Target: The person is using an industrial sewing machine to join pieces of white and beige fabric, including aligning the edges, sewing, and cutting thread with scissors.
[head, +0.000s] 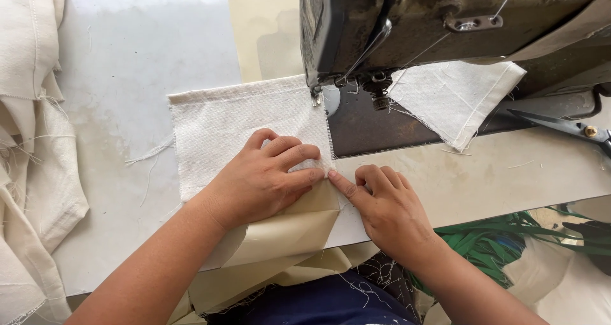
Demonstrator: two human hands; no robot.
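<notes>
A cream cloth piece [235, 131] lies flat on the white desk [121, 64], right in front of the sewing machine [445, 19]. It is close to square, a bit longer from side to side. Its top edge runs under the machine's needle foot [316, 96], and its right edge, which is frayed with little threads, points straight from the needle toward the person. The cloth looks rough and woven, with a folded hem along the top. Under its near part sits a smooth, shiny tan sheet [286, 233] that hangs over the desk edge.

The left hand [261, 178] lies flat on the cloth piece, fingers spread and pressing down near the bottom right corner. Its grip is not closed on anything; the palm just rests on top. The right hand [385, 207] is just beside it, with its pointing finger stretched out and touching the cloth's corner. The other fingers are curled in, holding nothing.

A second small cloth piece [458, 99] lies on the dark machine bed, behind the needle, tilted with one corner pointing toward the person. Dark scissors [566, 126] lie at the far right. A heap of cream fabric [32, 172] is piled on the left side of the desk. Green strips [503, 236] show below the desk on the right.
</notes>
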